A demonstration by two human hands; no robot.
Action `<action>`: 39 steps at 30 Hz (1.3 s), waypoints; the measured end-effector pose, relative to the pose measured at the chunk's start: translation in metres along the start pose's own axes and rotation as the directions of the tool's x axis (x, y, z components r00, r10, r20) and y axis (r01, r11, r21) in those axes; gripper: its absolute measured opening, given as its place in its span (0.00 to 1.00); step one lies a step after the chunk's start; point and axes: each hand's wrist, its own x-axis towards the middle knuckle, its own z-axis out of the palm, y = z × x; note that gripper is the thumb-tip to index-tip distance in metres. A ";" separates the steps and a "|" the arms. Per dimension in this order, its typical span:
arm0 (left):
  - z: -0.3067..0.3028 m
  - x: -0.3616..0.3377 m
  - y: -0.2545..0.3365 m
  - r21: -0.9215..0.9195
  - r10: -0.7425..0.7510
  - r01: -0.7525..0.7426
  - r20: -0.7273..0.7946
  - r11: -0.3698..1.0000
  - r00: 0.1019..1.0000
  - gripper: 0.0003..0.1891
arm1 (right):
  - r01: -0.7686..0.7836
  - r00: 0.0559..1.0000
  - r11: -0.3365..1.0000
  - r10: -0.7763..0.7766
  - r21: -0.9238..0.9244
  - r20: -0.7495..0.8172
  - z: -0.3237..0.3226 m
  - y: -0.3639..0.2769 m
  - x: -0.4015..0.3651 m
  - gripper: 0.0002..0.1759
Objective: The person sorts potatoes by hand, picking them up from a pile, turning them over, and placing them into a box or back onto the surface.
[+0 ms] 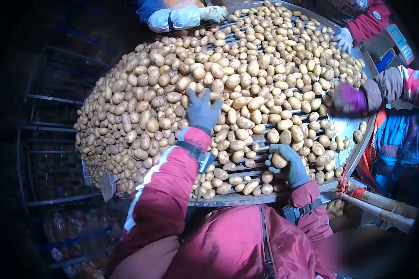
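Note:
A big heap of potatoes (149, 107) covers a slatted metal sorting table (233, 201). My left hand (203, 111), in a grey-blue glove, reaches onto the middle of the heap with its fingers spread, touching potatoes and holding none. Close to the near edge, my right hand (292, 163) wears a similar glove and has its fingers curled round a single potato (279, 160). Dark gaps between the metal bars show around this hand, with loose potatoes on either side.
Across the table are a co-worker's white-gloved hand (214, 14) and another's pale glove (343, 40). A purple-gloved hand (350, 97) works at the right. Pipes (381, 209) stick out at lower right; a metal rack (56, 125) stands left.

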 end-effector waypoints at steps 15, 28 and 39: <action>0.024 0.019 0.077 -0.195 0.509 -0.531 -0.153 0.825 0.847 0.21 | 0.085 0.994 0.996 -0.081 0.041 -0.077 -0.029 0.011 0.030 0.17; -0.038 0.022 0.068 -0.898 0.288 0.225 0.345 0.377 0.893 0.30 | 0.102 0.991 0.994 -0.099 0.026 -0.089 -0.014 0.005 0.030 0.15; -0.050 -0.150 0.049 -0.906 0.713 -0.009 0.326 0.422 0.621 0.37 | 0.123 0.992 0.978 -0.124 -0.166 0.004 0.048 0.079 -0.021 0.23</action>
